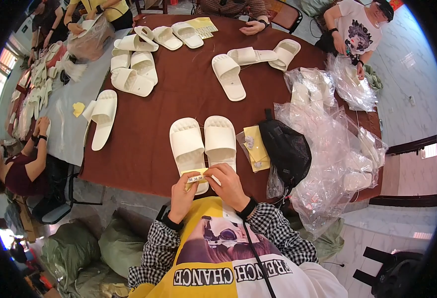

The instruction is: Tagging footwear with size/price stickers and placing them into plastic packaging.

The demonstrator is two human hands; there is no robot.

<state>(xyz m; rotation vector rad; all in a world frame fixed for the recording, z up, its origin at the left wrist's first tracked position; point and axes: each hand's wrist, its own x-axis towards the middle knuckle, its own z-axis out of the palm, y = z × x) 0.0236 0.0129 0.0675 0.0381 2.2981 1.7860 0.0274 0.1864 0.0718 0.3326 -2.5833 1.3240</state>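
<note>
Spreading across most of the view, the brown surface (pixel 179 89) carries many pale slide slippers, and other people sit along its far and left edges. A heap of clear plastic bags (pixel 327 159) fills the right edge of the surface, reaching from the far right corner down past the near right corner. Against the heap, close to the near edge, lies a black mesh bag (pixel 285 149). Just left of it rests a yellow card in a clear sleeve (pixel 255 148).

At the middle of the near edge sits a pair of white slippers (pixel 203 144), side by side and touching, toes pointing away from the person. Further off, a single slipper (pixel 227 74) lies near the centre of the surface, two more (pixel 268 54) lie beyond it toward the far edge, and a cluster (pixel 134 69) sits toward the far left corner. Another slipper (pixel 102 116) lies on the grey cover at the left edge.

Over the heels of the near pair, both hands pinch a small yellow label strip (pixel 197 176). The left hand (pixel 182 196) grips its left end between thumb and fingers; the right hand (pixel 228 184) is closed on its right end, knuckles up. The strip is held just above the heel of the left slipper.
</note>
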